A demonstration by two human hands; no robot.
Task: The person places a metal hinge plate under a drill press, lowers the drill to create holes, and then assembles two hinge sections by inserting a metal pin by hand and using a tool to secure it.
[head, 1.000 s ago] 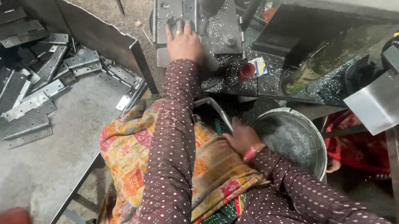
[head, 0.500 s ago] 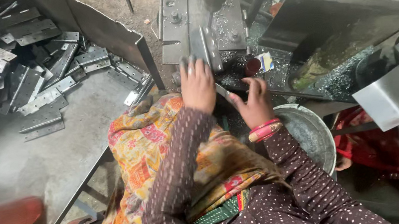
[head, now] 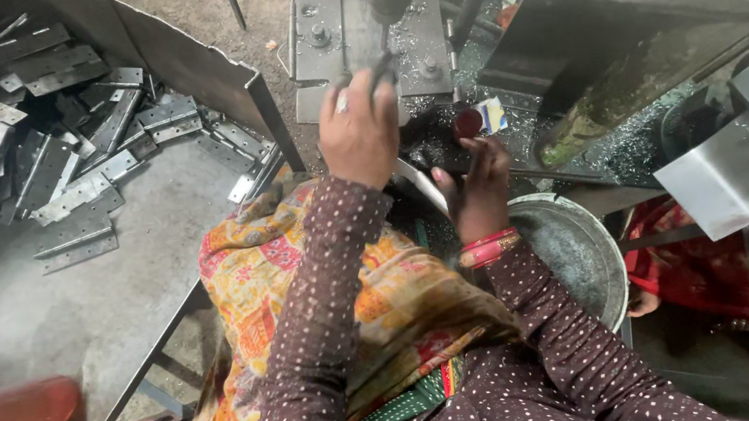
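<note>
1. A small flat metal piece (head: 383, 67) is pinched in the left hand (head: 359, 132), right at the press plate (head: 345, 43) under the ram.
2. Left grip: closed on the piece at the fingertips. The piece sticks out ahead of the hand, toward the press. Its long axis cannot be told; most of it is hidden by the fingers.
3. The right hand (head: 477, 185) is held lower, just beside the left forearm, fingers curled near a dark part of the machine. Whether anything is gripped there cannot be told.
4. The left hand is the nearer one to the press plate; the right is set back, toward the body.
5. A grey metal basin (head: 575, 248) is seen just beyond the right wrist, touching nothing visible.
6. A pile of flat metal hinges (head: 39, 145) lies in a sheet-metal tray (head: 38, 318), well apart on the left.
7. A bent steel sheet (head: 734, 176) is seen far right.
</note>
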